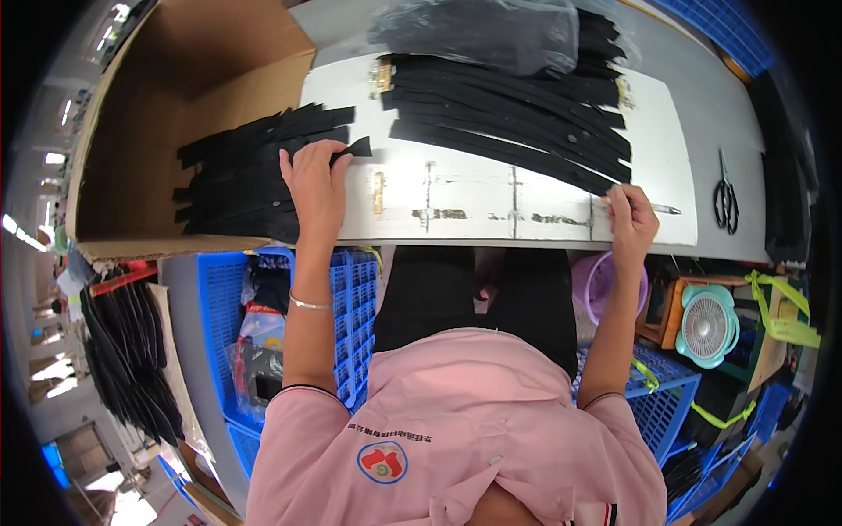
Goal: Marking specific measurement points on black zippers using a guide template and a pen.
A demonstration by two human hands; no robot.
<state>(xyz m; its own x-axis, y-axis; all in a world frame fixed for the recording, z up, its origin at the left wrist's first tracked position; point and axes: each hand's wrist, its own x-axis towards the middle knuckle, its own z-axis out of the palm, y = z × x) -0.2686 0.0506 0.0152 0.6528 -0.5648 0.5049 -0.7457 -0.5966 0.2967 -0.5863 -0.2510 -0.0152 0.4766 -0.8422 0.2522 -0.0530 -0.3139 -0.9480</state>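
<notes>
My left hand [317, 180] pinches the end of a black fabric strip [358, 148], with its fingers over a loose pile of black strips [237, 175] at the open side of a cardboard box. To the right, my right hand [633, 219] is closed around a pen [664, 209] that points off to the right. Its fingertips meet the right end of the nearest strip in a row of black strips [509, 114] laid across a white board [474, 197]. Dark marks and ruled lines show on the board's near part.
The cardboard box [140, 131] stands at the left. Clear plastic [491, 35] covers the far strips. Black scissors [724, 197] lie at the right. Below the table edge are blue crates [355, 298], a purple bucket [605, 272] and a small turquoise fan [708, 326].
</notes>
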